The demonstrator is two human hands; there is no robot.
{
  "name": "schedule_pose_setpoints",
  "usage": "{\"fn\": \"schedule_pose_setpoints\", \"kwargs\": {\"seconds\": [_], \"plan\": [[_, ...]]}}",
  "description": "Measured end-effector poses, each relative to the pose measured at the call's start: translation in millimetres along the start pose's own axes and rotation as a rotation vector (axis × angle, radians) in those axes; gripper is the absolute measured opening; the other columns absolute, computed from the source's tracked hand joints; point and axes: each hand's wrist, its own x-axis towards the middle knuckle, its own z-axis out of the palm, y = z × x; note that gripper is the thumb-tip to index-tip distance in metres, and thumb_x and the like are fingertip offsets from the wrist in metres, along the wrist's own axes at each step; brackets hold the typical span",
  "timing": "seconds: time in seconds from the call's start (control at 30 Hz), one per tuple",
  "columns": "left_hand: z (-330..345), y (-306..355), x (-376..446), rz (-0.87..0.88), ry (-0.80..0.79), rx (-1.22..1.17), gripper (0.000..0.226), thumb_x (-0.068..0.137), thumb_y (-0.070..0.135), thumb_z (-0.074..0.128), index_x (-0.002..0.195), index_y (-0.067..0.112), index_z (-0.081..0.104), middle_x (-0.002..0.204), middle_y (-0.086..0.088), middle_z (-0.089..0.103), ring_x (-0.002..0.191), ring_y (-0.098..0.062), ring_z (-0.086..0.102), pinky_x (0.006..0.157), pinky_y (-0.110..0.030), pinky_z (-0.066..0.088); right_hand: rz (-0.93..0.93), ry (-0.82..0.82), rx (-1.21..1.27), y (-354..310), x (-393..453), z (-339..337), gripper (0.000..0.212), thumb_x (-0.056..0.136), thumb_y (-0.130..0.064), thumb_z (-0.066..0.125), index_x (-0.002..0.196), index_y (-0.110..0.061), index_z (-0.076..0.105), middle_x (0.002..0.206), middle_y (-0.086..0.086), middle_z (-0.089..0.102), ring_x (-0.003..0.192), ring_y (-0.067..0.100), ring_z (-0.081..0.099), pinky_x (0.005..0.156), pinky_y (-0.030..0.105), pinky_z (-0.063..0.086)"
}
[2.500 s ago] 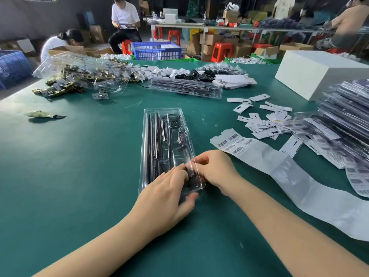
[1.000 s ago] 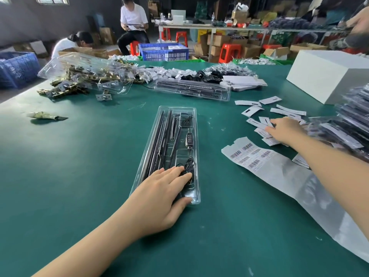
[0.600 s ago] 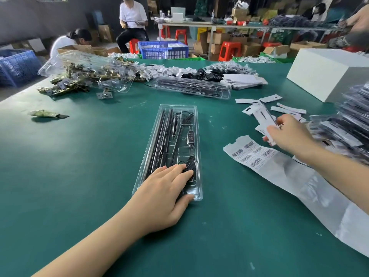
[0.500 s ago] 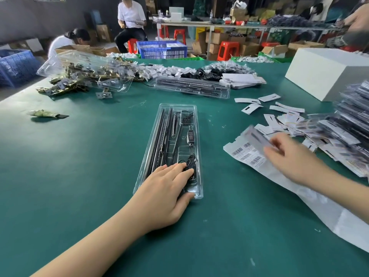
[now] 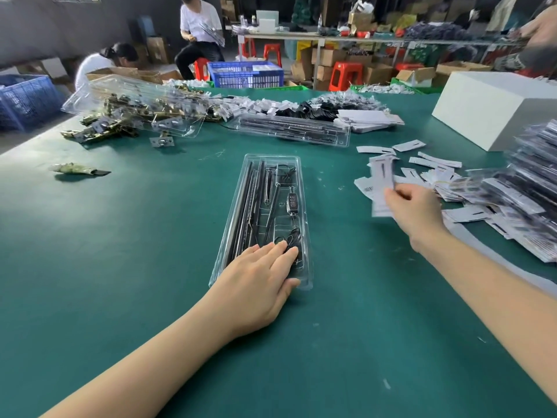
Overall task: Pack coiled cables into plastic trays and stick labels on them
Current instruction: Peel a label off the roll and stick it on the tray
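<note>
A long clear plastic tray (image 5: 297,188) lies in the middle of the green table, holding black rods, a small remote and a coiled black cable (image 5: 294,236) at its near end. My left hand (image 5: 256,285) lies flat on that near end, fingers straight, pressing on the coil. To the right, my right hand (image 5: 414,209) is raised above the table and pinches a white card label (image 5: 382,173) that stands upright. Loose white labels (image 5: 434,164) lie scattered behind it.
A stack of packed trays (image 5: 530,188) fills the right edge, with a white box (image 5: 494,107) behind. A strip of barcode sticker backing (image 5: 470,239) runs under my right arm. Another filled tray (image 5: 292,131) and a clear tray over metal hardware (image 5: 132,110) sit at the back.
My right hand left the tray, reached to the label pile, picked up a white label and now holds it lifted. The left hand has stayed pressed on the tray's near end.
</note>
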Motion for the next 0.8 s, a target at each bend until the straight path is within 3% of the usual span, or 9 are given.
{"fn": "schedule_pose_setpoints", "kwargs": {"seconds": [0.07,0.13,0.2,0.33,0.5,0.67,0.8], "plan": [[2,0,-1,-0.006,0.025,-0.021,0.047,0.094,0.032,0.047,0.128,0.002,0.06,0.127,-0.016,0.062,0.117,-0.03,0.06,0.097,-0.046,0.049,0.151,-0.382,0.202,-9,-24,5,0.013,0.09,-0.002,0.058,0.095,-0.01,0.066,0.07,0.005,0.061,0.057,0.017,0.048,0.049,0.024,0.033],[3,-1,-1,-0.008,0.046,-0.048,0.047,0.094,0.03,0.047,0.129,0.002,0.058,0.129,-0.017,0.06,0.119,-0.03,0.059,0.1,-0.046,0.047,0.311,-0.745,0.263,-12,-49,4,0.019,0.09,0.0,0.058,0.102,-0.013,0.065,0.063,0.0,0.064,0.049,0.008,0.052,0.042,0.018,0.039],[6,-2,0,-0.008,0.05,-0.075,0.048,0.097,0.03,0.043,0.134,0.003,0.054,0.135,-0.017,0.055,0.125,-0.03,0.054,0.106,-0.044,0.041,0.353,-0.891,0.196,-9,-65,-1,0.017,0.089,-0.002,0.059,0.102,-0.013,0.063,0.055,-0.003,0.06,0.043,0.004,0.049,0.042,0.016,0.04],[9,-5,0,-0.026,0.033,-0.12,0.051,0.102,0.033,0.036,0.145,0.007,0.038,0.15,-0.013,0.039,0.14,-0.026,0.036,0.116,-0.035,0.021,0.392,-0.991,0.164,-6,-76,-9,0.019,0.088,-0.006,0.061,0.105,-0.013,0.064,0.064,0.002,0.059,0.049,0.008,0.049,0.044,0.016,0.041],[9,-5,1,-0.021,0.02,-0.113,0.054,0.102,0.037,0.028,0.149,0.011,0.031,0.155,-0.009,0.031,0.144,-0.02,0.027,0.117,-0.026,0.012,0.377,-0.925,0.324,-11,-74,2,0.024,0.09,-0.006,0.062,0.112,-0.016,0.059,0.071,0.001,0.068,0.05,0.006,0.056,0.045,0.016,0.044],[8,-4,1,-0.027,0.021,-0.124,0.054,0.102,0.036,0.028,0.15,0.011,0.03,0.155,-0.009,0.031,0.144,-0.02,0.027,0.117,-0.026,0.012,0.407,-0.93,0.387,-12,-66,2,0.026,0.093,-0.001,0.056,0.115,-0.014,0.055,0.076,0.007,0.068,0.053,0.012,0.06,0.045,0.018,0.045],[9,-5,1,-0.017,0.041,-0.122,0.051,0.103,0.033,0.032,0.147,0.008,0.036,0.151,-0.012,0.038,0.141,-0.023,0.034,0.117,-0.029,0.018,0.372,-1.109,0.226,-9,-67,-12,0.025,0.092,0.002,0.053,0.113,-0.011,0.057,0.081,0.012,0.067,0.052,0.013,0.057,0.043,0.018,0.041]]}}
